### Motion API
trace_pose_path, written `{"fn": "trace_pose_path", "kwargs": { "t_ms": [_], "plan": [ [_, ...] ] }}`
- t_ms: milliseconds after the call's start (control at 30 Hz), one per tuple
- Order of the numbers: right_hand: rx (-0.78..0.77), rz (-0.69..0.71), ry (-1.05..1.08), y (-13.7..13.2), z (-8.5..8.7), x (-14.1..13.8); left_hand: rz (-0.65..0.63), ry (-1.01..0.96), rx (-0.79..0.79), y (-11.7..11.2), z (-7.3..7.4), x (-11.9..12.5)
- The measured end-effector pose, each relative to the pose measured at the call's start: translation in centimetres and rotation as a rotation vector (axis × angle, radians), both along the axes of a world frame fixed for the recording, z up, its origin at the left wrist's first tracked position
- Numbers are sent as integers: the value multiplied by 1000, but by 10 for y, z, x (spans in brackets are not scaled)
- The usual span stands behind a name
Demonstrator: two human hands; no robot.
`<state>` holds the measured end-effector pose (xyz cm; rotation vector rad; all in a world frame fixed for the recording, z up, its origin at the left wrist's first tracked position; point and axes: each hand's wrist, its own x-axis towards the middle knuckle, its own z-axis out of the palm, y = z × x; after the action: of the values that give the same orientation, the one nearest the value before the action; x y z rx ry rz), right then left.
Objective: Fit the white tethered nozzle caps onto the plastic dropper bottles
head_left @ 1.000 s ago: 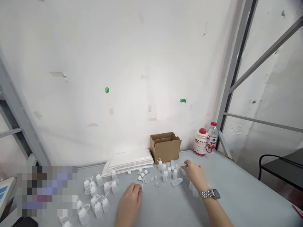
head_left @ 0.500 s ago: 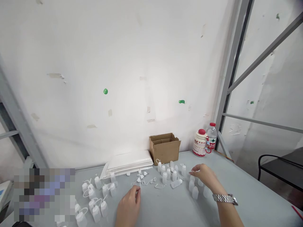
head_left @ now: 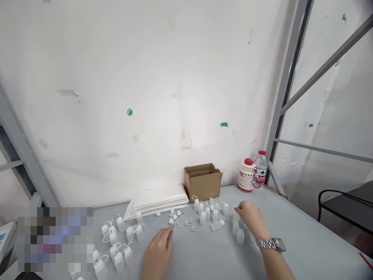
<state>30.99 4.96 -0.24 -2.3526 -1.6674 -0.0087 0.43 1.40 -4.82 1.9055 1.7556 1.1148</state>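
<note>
My left hand (head_left: 159,252) lies low on the grey table (head_left: 291,233), with its fingertips pinched together on the thin strap of a small white cap (head_left: 174,224) at the edge of a scatter of loose caps. My right hand (head_left: 250,219), with a metal watch (head_left: 269,244) on the wrist, hovers palm down over a few small white bottles (head_left: 237,231). Its bent fingertips touch one of them, and whether they grip it is hidden. More upright white bottles (head_left: 208,212) stand just left of that hand.
An open cardboard box (head_left: 203,182) and a stack of white sheets (head_left: 159,200) sit against the wall. A red-lidded jar (head_left: 246,175) and a water bottle (head_left: 260,167) stand at the back right. Several capped bottles (head_left: 119,249) cluster at the left. A black chair frame (head_left: 344,210) is at the right.
My right hand left the bottle it touched by the middle group and moved right to the bottles near the watch side. My left hand's fingers closed into a pinch at the caps.
</note>
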Motion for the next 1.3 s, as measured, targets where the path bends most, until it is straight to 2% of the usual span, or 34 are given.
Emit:
{"fn": "trace_pose_path", "kwargs": {
  "t_ms": [200, 400, 567, 667, 767, 867, 933, 1000, 1167, 1300],
  "plan": [
    [47, 20, -56, -2, -2, -6, -6, -7, -4, -1, 3, 1],
    [132, -27, -69, -1, -4, -8, -4, -70, -75, -1, 5, 0],
    [274, -98, -45, -4, 8, -5, 8, -191, -118, 1, 4, -1],
    [450, -61, 1, -12, 21, -7, 0, -362, -164, 5, 4, 2],
    [754, 137, 207, -22, 28, -20, -3, -616, -281, 11, 6, 6],
    [720, 383, 376, -27, 26, -49, -2, -840, -354, 15, 11, 8],
    [686, 568, 340, -28, 18, -73, 1, -936, -363, 15, 13, 8],
    [637, 689, 243, -30, 6, -95, 8, -999, -373, 14, 14, 8],
    [420, 813, 19, -35, -21, -133, 14, -1051, -430, 11, 13, 8],
    [348, 797, 24, -38, -27, -144, 30, -1081, -477, 11, 13, 7]
  ]
}}
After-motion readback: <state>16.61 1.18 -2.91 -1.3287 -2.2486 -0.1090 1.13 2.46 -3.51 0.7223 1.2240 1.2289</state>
